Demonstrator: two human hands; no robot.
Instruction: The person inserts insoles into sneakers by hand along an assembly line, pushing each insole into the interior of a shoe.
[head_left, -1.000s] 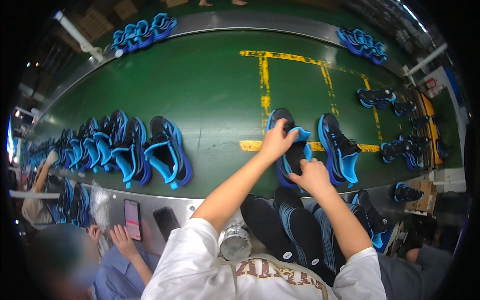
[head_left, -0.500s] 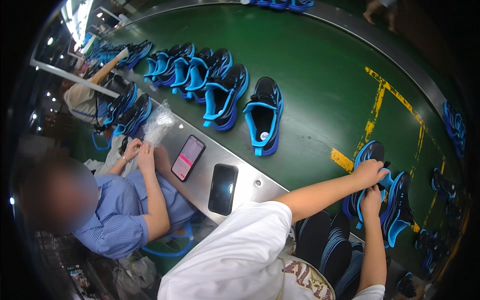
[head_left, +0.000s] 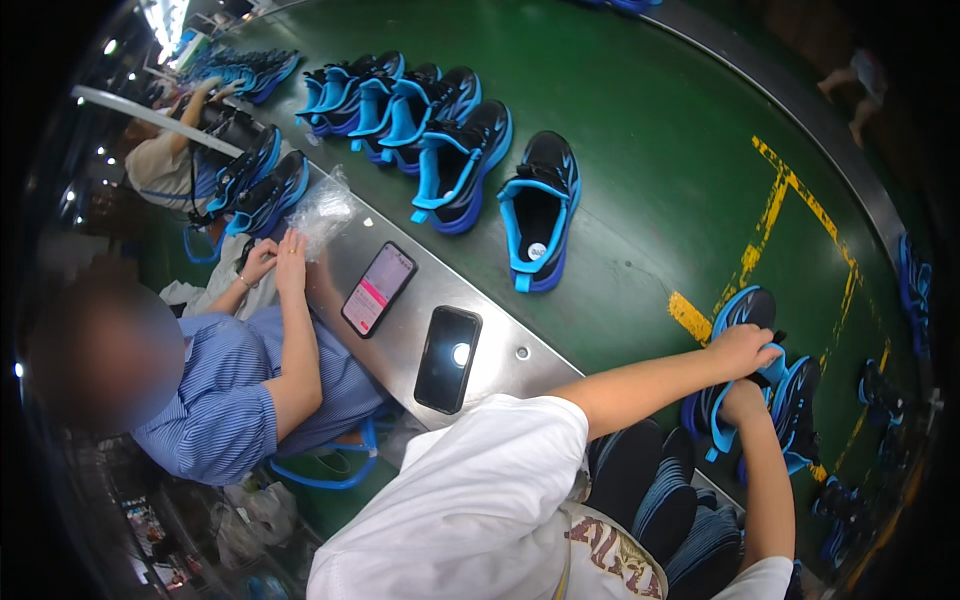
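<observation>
A black-and-blue sneaker (head_left: 752,303) stands on the green table in front of me, toe pointing away. My left hand (head_left: 742,352) is closed on its upper at the tongue, fingers bent round the blue edge of the opening. My right hand (head_left: 741,402) reaches down into the shoe's opening at the heel side; its fingers are hidden inside. Close against it on the right is a second black-and-blue sneaker (head_left: 797,395). Near my body, below the forearms, lies a pile of black insoles (head_left: 625,465) with blue edges showing.
One sneaker (head_left: 540,210) stands apart, beside a row of sneakers (head_left: 465,165). Two phones (head_left: 380,289) lie on the metal edge (head_left: 522,353) at left. A seated co-worker in a blue striped top (head_left: 225,400) is beside me. Yellow tape (head_left: 690,316) marks the green tabletop (head_left: 620,180).
My right hand has moved from the tongue area down into the shoe's opening, and its forearm has shifted right. My left hand keeps its grip. The view has shifted slightly.
</observation>
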